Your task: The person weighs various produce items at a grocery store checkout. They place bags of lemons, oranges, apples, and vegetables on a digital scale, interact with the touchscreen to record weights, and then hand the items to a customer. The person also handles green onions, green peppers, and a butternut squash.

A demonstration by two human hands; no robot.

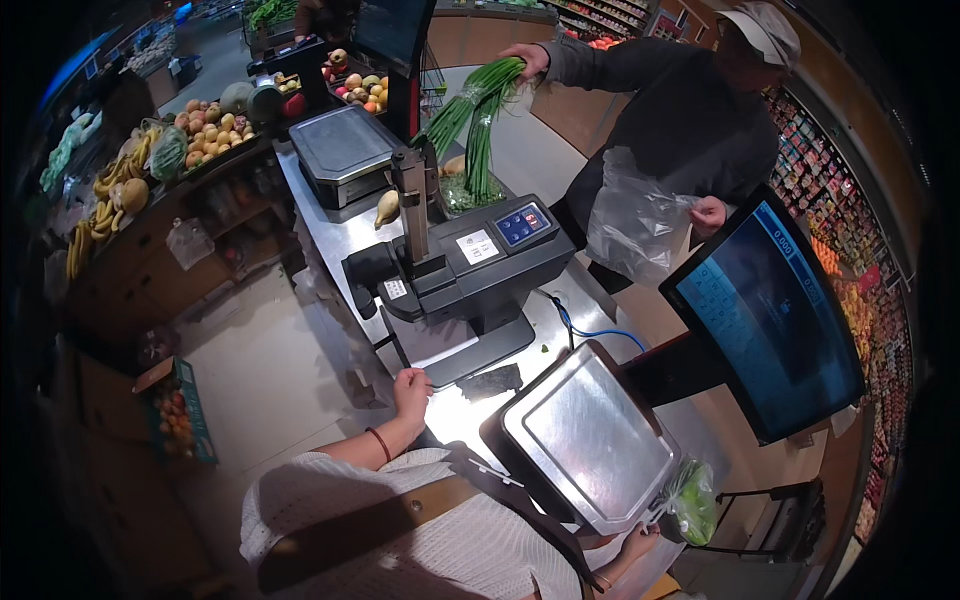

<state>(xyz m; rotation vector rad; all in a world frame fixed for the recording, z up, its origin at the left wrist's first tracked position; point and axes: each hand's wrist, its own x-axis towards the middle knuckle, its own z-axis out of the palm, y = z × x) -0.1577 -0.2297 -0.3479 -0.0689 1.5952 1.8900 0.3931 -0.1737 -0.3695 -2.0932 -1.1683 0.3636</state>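
My left hand (pixel 412 391) rests with curled fingers at the counter edge, against the near end of the black base of a bag-sealing machine (pixel 457 277). Nothing shows inside it. Low on the right, my right hand (pixel 637 541) is at the gathered neck of a clear plastic bag of green vegetables (pixel 694 504), its fingers closed there and partly hidden. This bag is beside the right corner of a steel-topped weighing scale (pixel 592 439), whose plate bears nothing. A crumpled dark sheet (pixel 491 382) lies between scale and machine.
Across the counter (pixel 592 300), a person (pixel 675 120) holds bunched green onions (pixel 469 112) above a packed tray of greens (pixel 472 191) and a plastic bag (pixel 637 217). A screen (pixel 772 315) stands right. Beyond are a second scale (pixel 345 146), a yellowish fruit (pixel 387 208) and blue cable (pixel 600 331).
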